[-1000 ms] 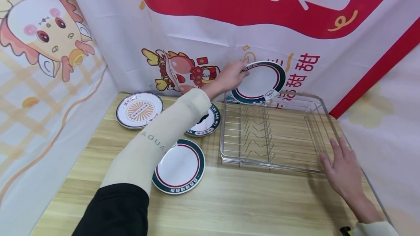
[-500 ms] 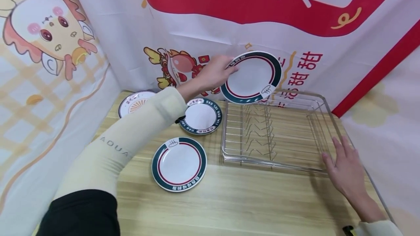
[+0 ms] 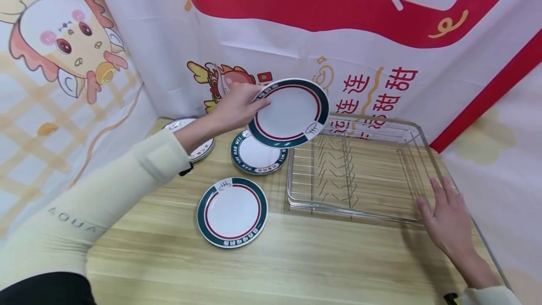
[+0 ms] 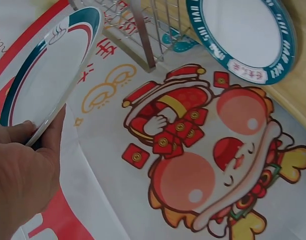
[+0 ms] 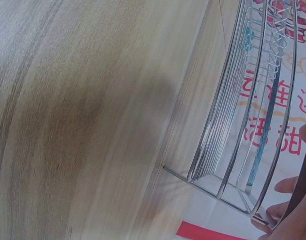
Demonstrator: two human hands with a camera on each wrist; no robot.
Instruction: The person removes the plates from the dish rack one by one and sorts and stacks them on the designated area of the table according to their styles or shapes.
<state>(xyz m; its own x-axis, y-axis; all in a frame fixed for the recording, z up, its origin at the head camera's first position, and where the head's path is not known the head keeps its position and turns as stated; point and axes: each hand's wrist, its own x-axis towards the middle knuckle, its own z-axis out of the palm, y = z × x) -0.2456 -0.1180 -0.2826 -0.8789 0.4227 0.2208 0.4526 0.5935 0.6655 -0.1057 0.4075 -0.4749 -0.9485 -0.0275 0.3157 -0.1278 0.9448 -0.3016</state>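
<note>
My left hand (image 3: 239,107) pinches the edge of a white plate (image 3: 288,114) with a dark green rim and a red ring. It holds the plate tilted in the air, above a smaller green-rimmed plate (image 3: 259,156) and the rack's back left corner. The left wrist view shows the thumb and fingers on either side of the held plate (image 4: 48,70). My right hand (image 3: 449,222) rests with extended fingers at the front right of a wire dish rack (image 3: 353,211). In the right wrist view its fingers (image 5: 287,185) touch the rack's corner, partly cut off.
Another green-rimmed plate (image 3: 232,213) lies on the wooden table (image 3: 305,262), left of the rack. White plates with a thin dark edge (image 3: 205,149) sit at the back left, mostly behind my left forearm. A printed cloth (image 3: 262,36) hangs behind the table.
My left hand has carried the plate leftward from above the rack's back left part, and the small plate beneath has come into view. The right hand stays at the rack.
</note>
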